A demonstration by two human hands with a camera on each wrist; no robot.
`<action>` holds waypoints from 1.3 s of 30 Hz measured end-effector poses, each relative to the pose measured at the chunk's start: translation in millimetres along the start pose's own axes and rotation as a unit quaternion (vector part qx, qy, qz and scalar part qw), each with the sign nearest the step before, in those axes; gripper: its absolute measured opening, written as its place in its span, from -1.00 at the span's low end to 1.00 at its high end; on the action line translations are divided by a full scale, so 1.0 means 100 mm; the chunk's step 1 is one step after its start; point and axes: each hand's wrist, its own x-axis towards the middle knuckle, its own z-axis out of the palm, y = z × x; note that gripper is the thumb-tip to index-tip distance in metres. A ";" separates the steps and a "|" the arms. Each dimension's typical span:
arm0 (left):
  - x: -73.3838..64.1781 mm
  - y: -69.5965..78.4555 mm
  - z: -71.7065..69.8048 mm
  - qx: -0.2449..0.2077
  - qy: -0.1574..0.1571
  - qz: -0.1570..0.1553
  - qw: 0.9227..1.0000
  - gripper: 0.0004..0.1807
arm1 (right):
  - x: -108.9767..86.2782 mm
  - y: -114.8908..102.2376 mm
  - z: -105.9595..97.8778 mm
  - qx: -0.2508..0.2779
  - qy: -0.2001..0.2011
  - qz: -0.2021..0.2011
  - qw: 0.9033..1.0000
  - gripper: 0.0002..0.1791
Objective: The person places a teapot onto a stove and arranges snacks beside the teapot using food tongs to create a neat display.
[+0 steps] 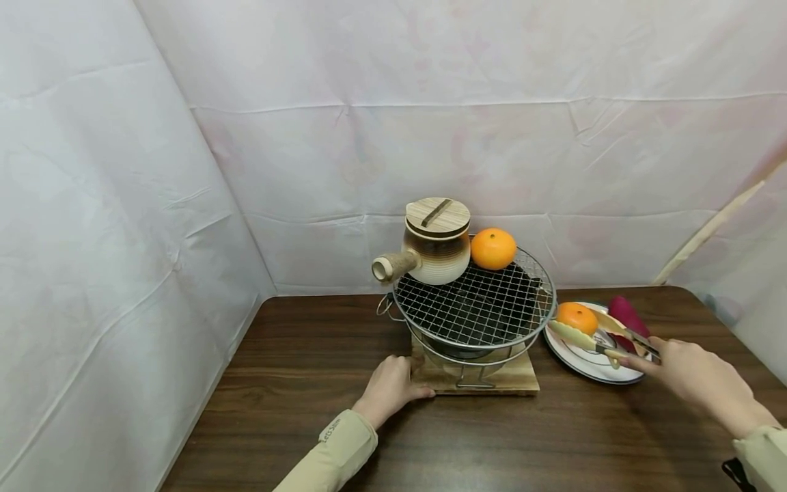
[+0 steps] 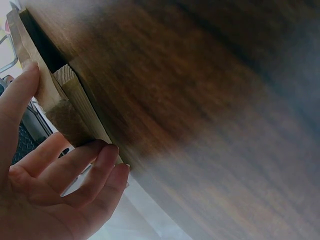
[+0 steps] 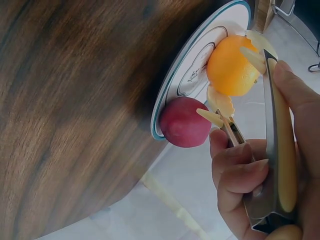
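Note:
My left hand [image 1: 390,389] grips the front left corner of a wooden board [image 1: 510,387], its thumb along the front edge and fingers at the side. On that board stands a round grill with a wire mesh [image 1: 486,318]. My right hand [image 1: 701,372] holds metal tongs [image 3: 272,125] with pale scalloped tips. The tips stand spread on either side of an orange mandarin [image 1: 576,318]; whether both touch it I cannot tell. The mandarin is on a white plate [image 1: 568,362] with a blue-green rim. A dark pink, smooth, rounded item [image 3: 185,122] sits beside it.
On the mesh are a brown-and-cream side-handled pot [image 1: 439,263] with a wooden lid and another mandarin [image 1: 494,249]. A white cloth backdrop [image 1: 461,150] stands behind the dark wooden table [image 1: 295,355]. The plate is just right of the grill.

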 end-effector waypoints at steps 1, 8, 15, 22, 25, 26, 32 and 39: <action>0.00 0.00 0.00 0.001 0.001 0.000 1.000 -0.39 | 0.00 0.00 0.00 -0.001 0.001 -0.001 1.000 0.14; 0.00 0.00 0.00 -0.001 -0.003 -0.002 1.000 -0.39 | 0.03 0.02 0.03 -0.006 -0.007 0.003 1.000 0.16; 0.00 0.00 0.00 0.001 -0.001 0.000 1.000 -0.40 | 0.03 0.02 0.04 -0.020 0.014 -0.002 1.000 0.14; 0.00 0.00 0.00 0.004 0.001 -0.002 1.000 -0.38 | -0.02 -0.02 -0.01 -0.013 0.018 0.000 1.000 0.12; 0.00 0.00 0.00 0.004 0.001 -0.001 1.000 -0.37 | -0.04 -0.01 -0.02 -0.016 0.030 -0.003 0.999 0.10; 0.00 0.00 0.00 0.005 0.001 -0.001 1.000 -0.37 | -0.05 0.00 -0.03 -0.015 0.031 -0.003 0.999 0.10; 0.00 0.00 0.00 0.007 0.000 -0.004 1.000 -0.37 | -0.03 0.06 -0.11 -0.024 0.081 -0.021 0.996 0.00; 0.00 0.01 0.01 0.009 0.001 -0.004 1.000 -0.38 | -0.06 0.11 -0.24 -0.036 0.126 -0.026 0.991 -0.06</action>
